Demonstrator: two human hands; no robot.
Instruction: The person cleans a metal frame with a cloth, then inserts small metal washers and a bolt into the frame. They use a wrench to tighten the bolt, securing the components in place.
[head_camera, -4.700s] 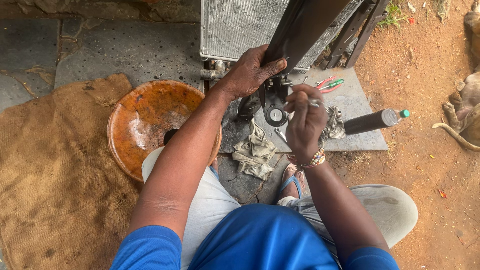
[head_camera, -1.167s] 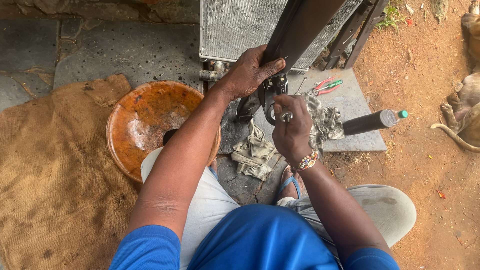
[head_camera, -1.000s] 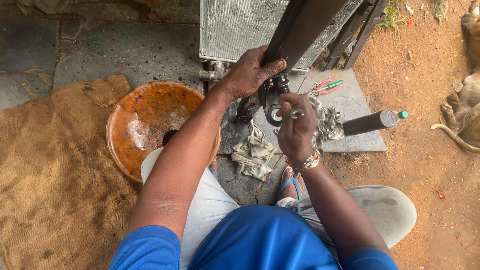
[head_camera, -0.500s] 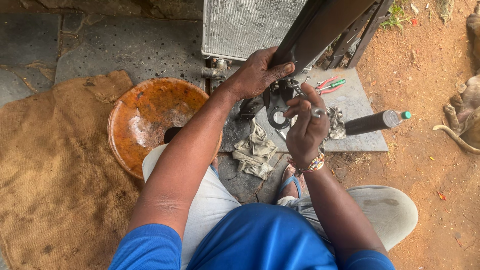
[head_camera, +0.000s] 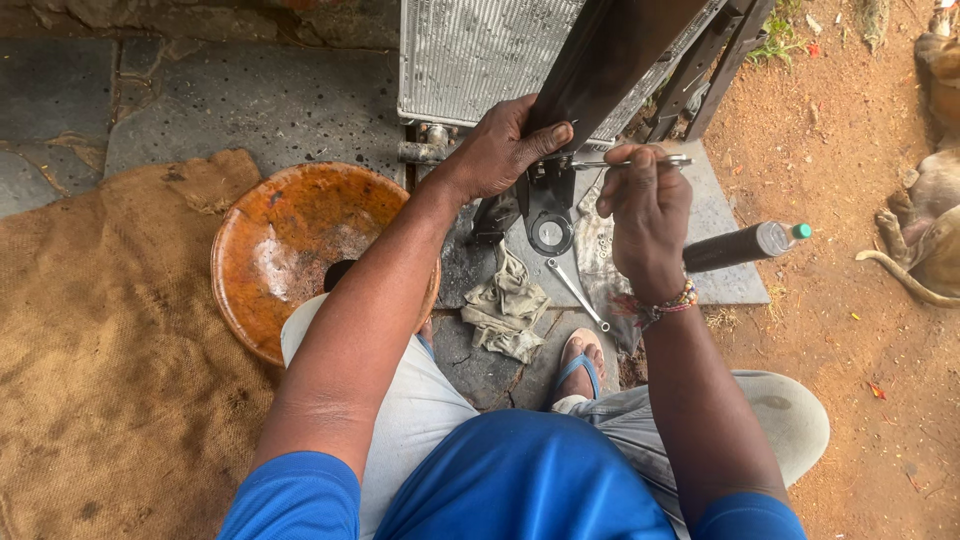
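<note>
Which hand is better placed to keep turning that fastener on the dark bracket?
Probably the right hand: it already grips the wrench at the bracket, while the left hand steadies it.

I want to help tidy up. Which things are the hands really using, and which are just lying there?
In use:
left hand gripping the dark metal bar
right hand holding a spanner at the bar's bracket

Lying about:
second spanner
rag
orange bowl
dark bottle
burlap sack
</note>
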